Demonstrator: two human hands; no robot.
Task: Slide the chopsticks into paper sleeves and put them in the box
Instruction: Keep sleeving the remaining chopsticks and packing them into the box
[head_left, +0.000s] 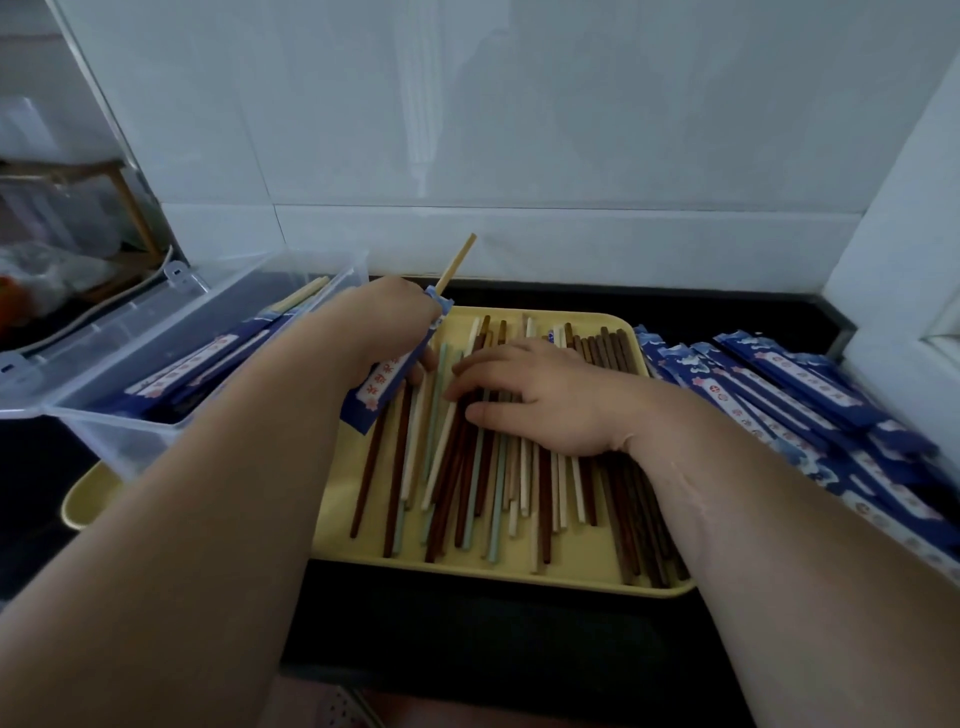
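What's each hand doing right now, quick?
Left hand: closed, holding a paper sleeve with a chopstick poking out.
Right hand: open, resting flat on the loose chopsticks.

Red characters on white strip of paper sleeve (385, 383), unreadable.

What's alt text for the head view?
A person's left hand holds a blue paper sleeve with a chopstick poking out; the right hand rests on loose chopsticks in a yellow tray. Clear box of sleeved chopsticks at left, more sleeves at right.

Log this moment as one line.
left hand holds sleeved chopsticks | right hand flat on loose chopsticks in yellow tray | box open, sleeved pairs inside | paper sleeves piled right
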